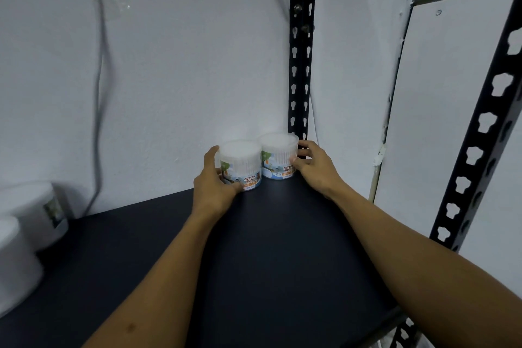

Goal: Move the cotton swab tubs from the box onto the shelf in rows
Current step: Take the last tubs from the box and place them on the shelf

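Two clear cotton swab tubs stand side by side at the back right corner of the dark shelf [276, 248], against the white wall. My left hand [214, 178] wraps around the left tub [243, 161], thumb low on its label. My right hand [313, 164] holds the right tub [278, 150] from its right side, fingers behind it by the shelf post. Both tubs rest upright on the shelf and touch each other. The box is out of view.
Two more white tubs [31, 212] sit blurred at the shelf's left edge. A black slotted post [300, 45] rises in the back corner, and another post [485, 127] slants up at the front right. A thin cable [99, 79] hangs down the wall.
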A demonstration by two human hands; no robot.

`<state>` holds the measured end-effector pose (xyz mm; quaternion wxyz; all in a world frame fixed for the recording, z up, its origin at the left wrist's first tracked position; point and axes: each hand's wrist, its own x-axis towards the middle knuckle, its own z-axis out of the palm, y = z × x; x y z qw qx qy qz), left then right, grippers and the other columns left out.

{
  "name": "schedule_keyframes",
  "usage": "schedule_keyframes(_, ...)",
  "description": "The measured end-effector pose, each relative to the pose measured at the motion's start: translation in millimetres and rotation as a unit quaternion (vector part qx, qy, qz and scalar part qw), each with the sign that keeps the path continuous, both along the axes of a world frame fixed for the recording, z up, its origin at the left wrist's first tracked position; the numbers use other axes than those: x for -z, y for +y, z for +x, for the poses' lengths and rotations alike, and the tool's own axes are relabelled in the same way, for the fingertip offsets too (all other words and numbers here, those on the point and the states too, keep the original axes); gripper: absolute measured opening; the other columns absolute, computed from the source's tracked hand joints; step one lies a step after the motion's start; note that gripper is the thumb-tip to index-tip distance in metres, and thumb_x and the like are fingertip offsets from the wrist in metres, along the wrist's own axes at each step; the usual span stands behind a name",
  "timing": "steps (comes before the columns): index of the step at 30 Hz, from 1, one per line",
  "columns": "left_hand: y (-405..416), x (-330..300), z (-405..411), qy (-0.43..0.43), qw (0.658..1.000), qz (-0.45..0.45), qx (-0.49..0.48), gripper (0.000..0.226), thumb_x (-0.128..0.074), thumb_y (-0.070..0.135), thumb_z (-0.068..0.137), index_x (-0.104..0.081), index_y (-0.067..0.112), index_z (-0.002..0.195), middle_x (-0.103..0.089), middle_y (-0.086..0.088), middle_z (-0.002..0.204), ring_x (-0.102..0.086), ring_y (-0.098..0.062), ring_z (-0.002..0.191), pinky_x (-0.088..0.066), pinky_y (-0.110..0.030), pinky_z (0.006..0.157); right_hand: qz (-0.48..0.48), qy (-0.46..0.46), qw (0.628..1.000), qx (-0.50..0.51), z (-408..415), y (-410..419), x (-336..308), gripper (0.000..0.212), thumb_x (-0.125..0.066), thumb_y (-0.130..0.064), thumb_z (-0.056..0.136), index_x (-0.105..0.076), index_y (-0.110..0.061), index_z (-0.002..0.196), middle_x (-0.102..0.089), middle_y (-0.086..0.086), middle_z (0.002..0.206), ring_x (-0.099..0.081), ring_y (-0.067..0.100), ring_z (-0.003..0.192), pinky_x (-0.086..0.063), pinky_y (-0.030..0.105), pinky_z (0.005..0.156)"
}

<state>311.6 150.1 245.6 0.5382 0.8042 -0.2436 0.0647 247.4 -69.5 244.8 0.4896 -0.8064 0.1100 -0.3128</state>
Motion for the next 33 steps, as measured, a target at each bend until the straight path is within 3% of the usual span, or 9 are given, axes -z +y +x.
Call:
schedule_keyframes(10,-0.8,-1.1,-2.8,-0.006,1.0,-0.001,-0.004,0.091,-0.077,0.006,0.076,-0.024,0.026,0.146,-0.05,0.006,0.106,-0.057,-0.006,0.079,-0.036,-0.007,0.057,-0.011,0.005,1.0,0.002,0.1,0.7,-0.3,0.042,-0.058,-0.014,0.093,-0.047,-0.018,0.133,-0.056,-0.008,0.109,-0.057,-0.003,0.084,-0.043,0.009,0.064)
schedule_keyframes(14,-1.4,-0.7,-2.9,0.003,1.0,-0.001,-0.002,0.08,-0.075,0.006,0.077,-0.032,0.019,0.142,-0.056,0.0,0.114,-0.053,-0.012,0.094,-0.039,-0.018,0.073,-0.011,0.007,1.0,0.004,0.8,0.4,-0.4,0.042,-0.058,-0.014,0.093,-0.046,-0.017,0.133,-0.057,-0.008,0.108,-0.057,-0.003,0.084,-0.044,0.01,0.066)
schedule_keyframes(19,-1.4,-0.8,-2.8,0.008,1.0,0.012,-0.005,0.075,-0.076,0.008,0.077,-0.037,0.017,0.141,-0.058,-0.007,0.129,-0.051,-0.011,0.097,-0.041,-0.021,0.081,-0.006,0.012,1.0,0.01,1.4,0.5,-0.3,0.043,-0.059,-0.015,0.092,-0.047,-0.017,0.133,-0.057,-0.006,0.111,-0.059,0.004,0.089,-0.044,0.012,0.071)
schedule_keyframes(25,-0.2,-1.6,-4.4,0.012,1.0,0.014,-0.017,0.071,-0.074,0.01,0.078,-0.037,0.014,0.139,-0.058,-0.003,0.117,-0.053,-0.013,0.095,-0.04,-0.023,0.078,0.032,0.03,0.998,0.049,-3.5,-3.1,2.1,0.05,-0.064,-0.022,0.087,-0.047,-0.018,0.134,-0.058,0.006,0.124,-0.059,0.02,0.109,-0.05,0.04,0.096)
schedule_keyframes(27,0.5,-2.3,-6.3,0.011,0.999,0.02,-0.029,0.069,-0.072,0.011,0.081,-0.036,0.011,0.139,-0.054,0.001,0.104,-0.052,-0.014,0.093,-0.039,-0.024,0.077,0.038,0.033,0.996,0.067,-9.6,-1.1,2.4,0.045,-0.063,-0.019,0.087,-0.05,-0.017,0.13,-0.059,0.007,0.12,-0.06,0.022,0.106,-0.05,0.038,0.094)
schedule_keyframes(29,2.8,-2.1,-8.2,0.018,0.999,0.019,-0.048,0.07,-0.071,0.013,0.083,-0.033,0.008,0.142,-0.052,0.001,0.101,-0.054,-0.018,0.096,-0.04,-0.026,0.079,0.036,0.035,0.996,0.08,-16.7,2.0,2.8,0.038,-0.06,-0.016,0.087,-0.052,-0.017,0.125,-0.061,0.006,0.116,-0.061,0.02,0.1,-0.049,0.028,0.082)
schedule_keyframes(31,6.7,-1.8,-10.6,0.036,0.997,0.014,-0.071,0.073,-0.069,0.016,0.085,-0.03,0.008,0.146,-0.057,-0.008,0.116,-0.056,-0.023,0.109,-0.043,-0.028,0.086,0.019,0.043,0.995,0.088,-24.4,5.6,3.6,0.036,-0.056,-0.014,0.088,-0.054,-0.016,0.124,-0.061,0.003,0.112,-0.059,0.016,0.096,-0.043,0.019,0.072)
schedule_keyframes(33,12.2,-0.5,-14.0,0.04,0.995,0.034,-0.09,0.063,-0.066,0.018,0.087,-0.039,0.008,0.143,-0.057,-0.013,0.128,-0.057,-0.025,0.114,-0.045,-0.032,0.093,-0.002,0.052,0.994,0.092,-33.4,10.1,4.4,0.034,-0.054,-0.01,0.088,-0.058,-0.013,0.122,-0.062,0.003,0.112,-0.057,0.013,0.096,-0.041,0.015,0.072)
